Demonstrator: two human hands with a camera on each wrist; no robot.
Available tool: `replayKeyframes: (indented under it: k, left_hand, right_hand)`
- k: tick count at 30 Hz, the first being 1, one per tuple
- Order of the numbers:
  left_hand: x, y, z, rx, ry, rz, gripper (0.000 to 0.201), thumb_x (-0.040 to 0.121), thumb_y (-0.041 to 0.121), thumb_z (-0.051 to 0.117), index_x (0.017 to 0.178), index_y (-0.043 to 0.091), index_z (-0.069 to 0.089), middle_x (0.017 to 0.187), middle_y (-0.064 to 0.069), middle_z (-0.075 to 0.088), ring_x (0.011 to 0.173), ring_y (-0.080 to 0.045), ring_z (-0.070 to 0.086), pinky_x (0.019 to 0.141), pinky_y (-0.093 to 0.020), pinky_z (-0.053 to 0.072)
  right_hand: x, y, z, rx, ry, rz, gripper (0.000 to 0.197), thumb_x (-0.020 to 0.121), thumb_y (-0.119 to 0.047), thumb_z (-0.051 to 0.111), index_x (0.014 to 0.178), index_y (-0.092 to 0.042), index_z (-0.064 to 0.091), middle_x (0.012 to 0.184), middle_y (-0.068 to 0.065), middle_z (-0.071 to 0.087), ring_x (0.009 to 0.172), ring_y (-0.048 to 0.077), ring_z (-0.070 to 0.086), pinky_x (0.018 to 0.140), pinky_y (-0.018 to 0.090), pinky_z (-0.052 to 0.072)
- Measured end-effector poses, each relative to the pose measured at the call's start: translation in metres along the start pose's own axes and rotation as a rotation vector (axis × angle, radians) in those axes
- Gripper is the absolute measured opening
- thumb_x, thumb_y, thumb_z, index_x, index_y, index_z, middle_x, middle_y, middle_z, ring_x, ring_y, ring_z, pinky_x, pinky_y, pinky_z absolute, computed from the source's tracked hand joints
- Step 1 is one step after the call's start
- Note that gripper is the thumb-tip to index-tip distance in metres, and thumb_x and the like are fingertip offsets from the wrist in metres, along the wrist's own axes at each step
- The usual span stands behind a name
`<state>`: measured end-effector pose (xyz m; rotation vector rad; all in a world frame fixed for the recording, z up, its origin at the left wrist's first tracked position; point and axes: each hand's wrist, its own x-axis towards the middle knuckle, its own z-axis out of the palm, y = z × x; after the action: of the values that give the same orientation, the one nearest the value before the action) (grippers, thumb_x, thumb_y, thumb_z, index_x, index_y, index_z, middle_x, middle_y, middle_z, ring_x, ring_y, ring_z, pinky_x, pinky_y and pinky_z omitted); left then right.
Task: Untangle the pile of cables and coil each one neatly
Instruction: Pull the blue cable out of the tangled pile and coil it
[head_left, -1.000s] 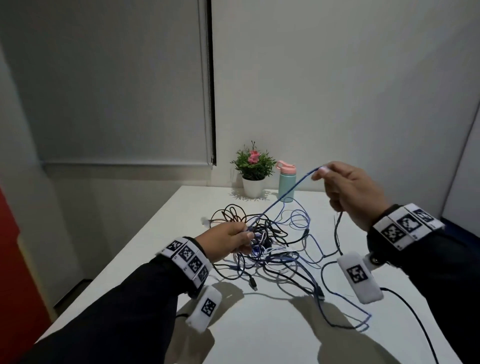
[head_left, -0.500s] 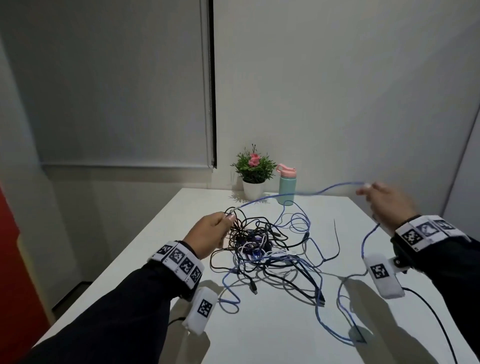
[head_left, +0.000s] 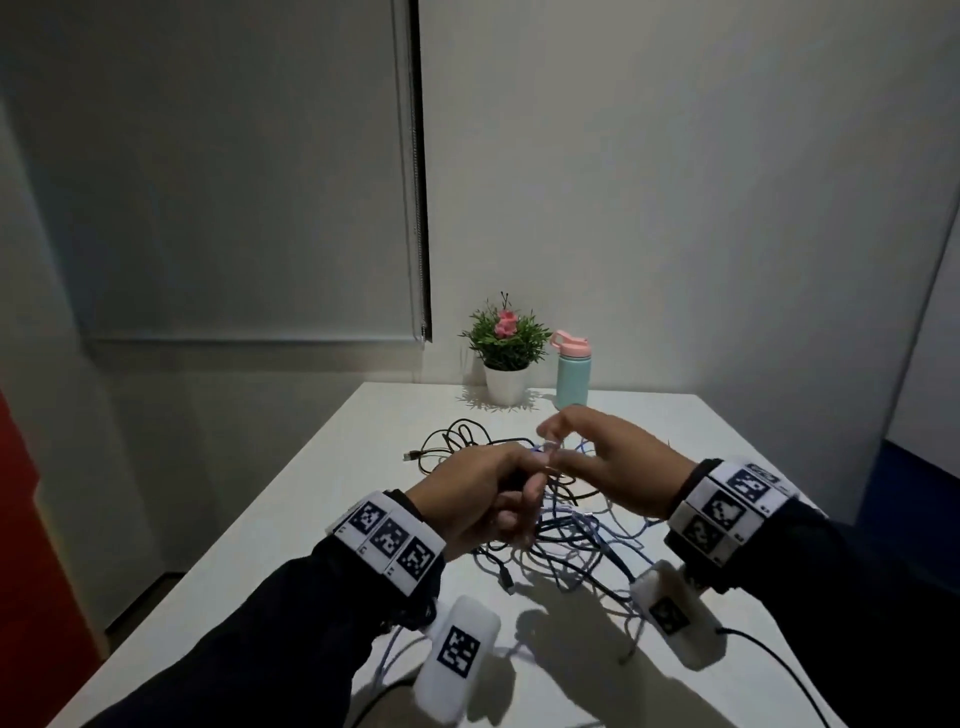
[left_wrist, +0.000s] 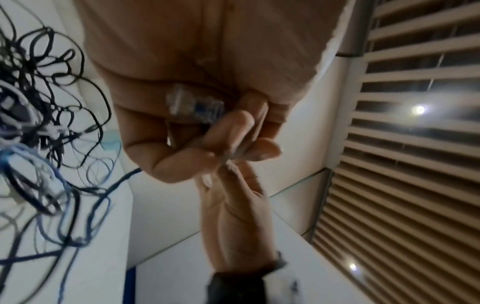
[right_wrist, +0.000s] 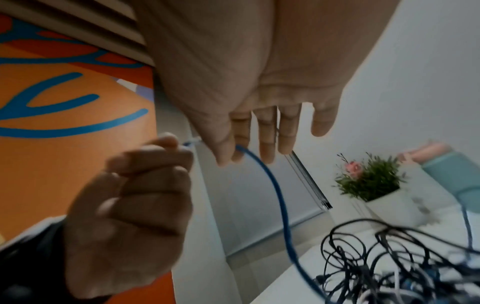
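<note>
Both of your hands meet above the tangled cable pile (head_left: 561, 525) on the white table (head_left: 322, 519): your left hand (head_left: 483, 499) pinches the blue cable's clear plug (left_wrist: 193, 103), your right hand (head_left: 608, 467) pinches the blue cable (right_wrist: 275, 185) just beside it, likely forming a first loop.

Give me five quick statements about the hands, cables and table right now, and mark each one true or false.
1. The left hand and right hand meet above the cable pile. True.
2. The right hand pinches a blue cable. True.
3. The water bottle lies on its side. False: it stands upright beside the potted plant.
4. All cables are neatly coiled. False: they are tangled on the table.
5. The left hand is flat on the table. False: it is raised, fingers curled round a clear connector.
</note>
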<state>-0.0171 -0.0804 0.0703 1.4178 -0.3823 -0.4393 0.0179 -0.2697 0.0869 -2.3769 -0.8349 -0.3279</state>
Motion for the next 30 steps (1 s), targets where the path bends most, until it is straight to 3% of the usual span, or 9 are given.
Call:
replayKeyframes:
  k: [3, 5, 8, 11, 14, 18, 24, 27, 30]
  left_hand:
    - [-0.007, 0.004, 0.006, -0.208, -0.180, 0.066, 0.043, 0.099, 0.041, 0.051, 0.064, 0.017, 0.058, 0.046, 0.007, 0.029, 0.042, -0.009, 0.029, 0.054, -0.026, 0.041]
    - [-0.006, 0.012, 0.006, -0.305, -0.188, 0.162, 0.040, 0.103, 0.038, 0.047, 0.083, 0.014, 0.072, 0.055, 0.005, 0.047, 0.049, -0.009, 0.047, 0.060, -0.027, 0.050]
    - [0.002, 0.027, -0.001, -0.382, -0.060, 0.330, 0.042, 0.107, 0.030, 0.037, 0.121, 0.003, 0.066, 0.099, -0.010, 0.072, 0.085, -0.020, 0.072, 0.086, -0.036, 0.060]
    - [0.010, 0.030, -0.017, -0.182, 0.191, 0.446, 0.039, 0.107, 0.024, 0.037, 0.127, -0.001, 0.058, 0.113, -0.016, 0.071, 0.095, -0.023, 0.073, 0.099, -0.039, 0.054]
    - [0.010, 0.019, -0.032, 0.216, 0.335, 0.422, 0.038, 0.108, 0.019, 0.037, 0.130, -0.004, 0.057, 0.107, -0.018, 0.071, 0.089, -0.021, 0.074, 0.088, -0.029, 0.058]
    - [0.003, 0.002, -0.030, 0.556, 0.233, 0.304, 0.036, 0.108, 0.029, 0.036, 0.109, 0.020, 0.071, 0.072, -0.013, 0.066, 0.056, -0.016, 0.061, 0.057, -0.025, 0.049]
    - [-0.008, 0.007, -0.001, 0.115, -0.095, 0.148, 0.058, 0.098, 0.054, 0.045, 0.066, 0.009, 0.061, 0.044, 0.005, 0.030, 0.039, -0.011, 0.027, 0.044, -0.022, 0.030]
    - [-0.014, 0.027, 0.006, -0.120, -0.191, 0.267, 0.044, 0.098, 0.043, 0.047, 0.087, 0.008, 0.072, 0.048, 0.007, 0.042, 0.036, -0.006, 0.030, 0.045, -0.023, 0.024]
    - [-0.011, 0.053, 0.007, -0.397, -0.154, 0.437, 0.045, 0.101, 0.036, 0.044, 0.126, 0.004, 0.063, 0.086, -0.004, 0.073, 0.054, -0.010, 0.063, 0.058, -0.025, 0.053]
  right_hand:
    - [0.000, 0.002, 0.017, 0.463, 0.054, 0.114, 0.009, 0.100, -0.010, 0.052, 0.094, -0.004, 0.054, 0.083, 0.012, 0.062, 0.078, 0.020, 0.057, 0.077, 0.041, 0.048]
    - [-0.006, 0.002, 0.032, 0.626, -0.015, 0.195, 0.011, 0.103, -0.010, 0.046, 0.098, -0.004, 0.055, 0.072, 0.013, 0.057, 0.064, 0.023, 0.054, 0.065, 0.040, 0.052]
    - [-0.023, -0.002, 0.048, 0.384, -0.222, 0.153, 0.024, 0.103, -0.017, 0.047, 0.083, -0.026, 0.056, 0.057, -0.009, 0.044, 0.046, 0.008, 0.040, 0.046, 0.027, 0.039]
    - [-0.038, -0.015, 0.047, 0.327, -0.408, 0.103, 0.023, 0.098, -0.027, 0.054, 0.076, -0.029, 0.051, 0.059, -0.010, 0.044, 0.042, 0.008, 0.038, 0.042, 0.025, 0.039]
    - [-0.045, -0.030, 0.022, 0.601, -0.382, 0.074, 0.016, 0.094, -0.028, 0.061, 0.080, -0.023, 0.056, 0.056, -0.008, 0.041, 0.039, 0.011, 0.037, 0.037, 0.021, 0.039]
    - [-0.032, -0.031, -0.023, 0.685, -0.209, 0.072, 0.017, 0.091, -0.024, 0.068, 0.081, -0.012, 0.060, 0.054, -0.005, 0.040, 0.041, 0.012, 0.035, 0.039, 0.020, 0.037]
    - [-0.004, -0.007, -0.047, 0.062, 0.196, -0.070, 0.013, 0.093, -0.028, 0.067, 0.082, -0.021, 0.064, 0.061, -0.014, 0.053, 0.056, 0.001, 0.045, 0.054, 0.012, 0.035]
    - [-0.007, 0.002, -0.020, 0.057, 0.175, -0.013, 0.015, 0.095, -0.028, 0.063, 0.088, -0.015, 0.062, 0.067, -0.007, 0.053, 0.061, 0.005, 0.044, 0.059, 0.023, 0.038]
    - [-0.017, 0.003, 0.016, 0.107, 0.063, 0.034, 0.010, 0.090, -0.022, 0.069, 0.086, -0.021, 0.061, 0.065, -0.011, 0.055, 0.059, -0.002, 0.046, 0.061, 0.023, 0.040]
